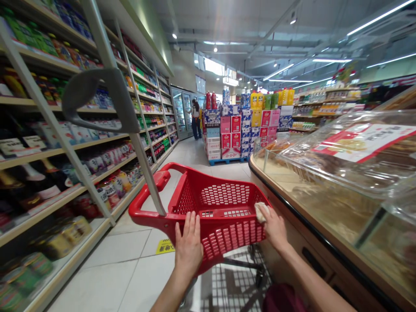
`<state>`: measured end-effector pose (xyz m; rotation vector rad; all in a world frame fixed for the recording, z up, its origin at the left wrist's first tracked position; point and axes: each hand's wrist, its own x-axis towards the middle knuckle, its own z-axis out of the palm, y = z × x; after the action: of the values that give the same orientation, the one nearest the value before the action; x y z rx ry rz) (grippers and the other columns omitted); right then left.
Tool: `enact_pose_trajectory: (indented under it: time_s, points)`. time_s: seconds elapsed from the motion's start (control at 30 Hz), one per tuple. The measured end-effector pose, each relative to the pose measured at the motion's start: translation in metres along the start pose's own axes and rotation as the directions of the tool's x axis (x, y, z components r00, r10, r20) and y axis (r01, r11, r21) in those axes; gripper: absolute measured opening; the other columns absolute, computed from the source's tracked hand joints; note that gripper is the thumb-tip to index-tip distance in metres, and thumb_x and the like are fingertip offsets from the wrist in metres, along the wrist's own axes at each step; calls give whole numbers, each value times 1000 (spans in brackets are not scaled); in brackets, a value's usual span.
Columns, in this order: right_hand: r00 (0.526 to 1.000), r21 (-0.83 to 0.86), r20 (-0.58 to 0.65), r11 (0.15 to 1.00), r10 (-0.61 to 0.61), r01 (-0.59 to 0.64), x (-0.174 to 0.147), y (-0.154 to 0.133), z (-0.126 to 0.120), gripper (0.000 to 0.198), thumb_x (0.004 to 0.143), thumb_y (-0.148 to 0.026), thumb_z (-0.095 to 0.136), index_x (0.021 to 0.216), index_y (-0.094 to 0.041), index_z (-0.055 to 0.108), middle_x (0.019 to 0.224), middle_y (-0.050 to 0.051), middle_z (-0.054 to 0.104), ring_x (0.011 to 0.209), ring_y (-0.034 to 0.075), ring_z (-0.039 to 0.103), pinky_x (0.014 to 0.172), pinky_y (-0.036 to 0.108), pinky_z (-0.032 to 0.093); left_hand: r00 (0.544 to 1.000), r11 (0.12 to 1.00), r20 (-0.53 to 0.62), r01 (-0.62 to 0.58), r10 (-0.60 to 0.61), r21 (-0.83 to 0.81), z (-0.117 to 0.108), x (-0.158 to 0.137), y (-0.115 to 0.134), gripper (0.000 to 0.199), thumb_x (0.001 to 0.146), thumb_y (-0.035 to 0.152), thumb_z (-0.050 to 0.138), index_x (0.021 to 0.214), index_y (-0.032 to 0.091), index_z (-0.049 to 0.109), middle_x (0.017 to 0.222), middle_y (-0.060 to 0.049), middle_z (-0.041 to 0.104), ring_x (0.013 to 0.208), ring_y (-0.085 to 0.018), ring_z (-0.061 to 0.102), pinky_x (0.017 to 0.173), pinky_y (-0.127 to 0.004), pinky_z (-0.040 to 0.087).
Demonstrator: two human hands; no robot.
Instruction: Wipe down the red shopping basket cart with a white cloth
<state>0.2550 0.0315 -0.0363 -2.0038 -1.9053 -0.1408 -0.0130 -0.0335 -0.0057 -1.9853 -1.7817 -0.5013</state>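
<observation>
A red plastic shopping cart basket [227,186] with lattice walls is right before me, and a tall pole with a grey loop handle [125,102] rises at its left. My left hand [189,245] lies against the near side of the basket, fingers stretched out with the tips at the rim. At the basket's right end, my right hand [274,225] pinches a crumpled white cloth [261,212] against the rim. Part of the cloth is hidden under the fingers, and whether it is fabric or paper I cannot tell.
Drink shelves [78,143] line the left side. A display counter [302,212] with clear plastic food boxes [354,151] runs close along the right. Stacked drink cartons [230,130] stand ahead; a person [196,119] is near the fridges [183,108]. A yellow floor sticker [165,247] lies below.
</observation>
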Motion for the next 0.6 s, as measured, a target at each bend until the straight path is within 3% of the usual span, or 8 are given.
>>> enact_pose_trajectory:
  time_s: [0.07, 0.13, 0.23, 0.3, 0.43, 0.5, 0.6]
  points:
    - [1000, -6, -12, 1000, 17, -18, -2, -4, 1, 59, 71, 1, 33, 124, -22, 45, 131, 11, 42, 120, 23, 36, 93, 44, 32, 1000, 1000, 2, 16, -16, 0, 0, 0, 2, 65, 63, 15, 41, 127, 9, 36, 136, -11, 34, 128, -24, 22, 104, -49, 15]
    - [990, 22, -32, 991, -135, 136, -8, -19, 4, 61, 71, 2, 33, 125, -25, 44, 132, 8, 40, 122, 20, 33, 95, 39, 31, 1000, 1000, 9, 26, -26, 0, -1, 1, 3, 65, 63, 15, 41, 127, 9, 36, 136, -11, 34, 128, -24, 23, 104, -49, 16]
    - [940, 63, -40, 938, -340, 342, -13, -37, 7, 63, 72, 2, 34, 126, -29, 42, 135, 4, 37, 124, 18, 30, 98, 38, 28, 1000, 1000, 19, 15, -15, -3, -2, 2, 1, 64, 63, 16, 41, 127, 9, 36, 137, -10, 33, 128, -24, 23, 104, -49, 15]
    - [949, 63, -32, 947, -313, 315, -8, -31, 7, 61, 71, 1, 34, 125, -28, 43, 134, 5, 38, 123, 18, 32, 98, 41, 28, 1000, 1000, 16, 1, -1, -1, -1, 1, 0, 64, 64, 16, 41, 127, 10, 35, 138, -10, 31, 129, -23, 22, 104, -49, 14]
    - [998, 22, -48, 999, -43, 44, 2, -14, 6, 56, 72, -1, 33, 122, -22, 46, 129, 11, 43, 119, 23, 38, 93, 47, 31, 1000, 1000, -4, -1, 1, 15, 1, -2, -1, 64, 64, 16, 42, 128, 11, 35, 137, -9, 33, 129, -23, 21, 105, -47, 14]
    - [993, 29, -75, 995, -89, 91, -3, -27, 9, 57, 71, 1, 33, 122, -22, 47, 129, 11, 44, 119, 23, 38, 94, 44, 32, 1000, 1000, -6, 7, -6, 10, 1, -1, 1, 64, 64, 17, 42, 128, 10, 34, 136, -10, 34, 129, -24, 20, 104, -47, 16]
    - [937, 80, -150, 941, -315, 329, -18, -63, 14, 63, 68, 3, 34, 124, -24, 44, 132, 8, 40, 123, 20, 33, 96, 38, 32, 1000, 1000, 8, 14, -14, -13, 1, 0, 2, 64, 65, 17, 42, 128, 9, 34, 137, -11, 33, 129, -24, 20, 104, -48, 17]
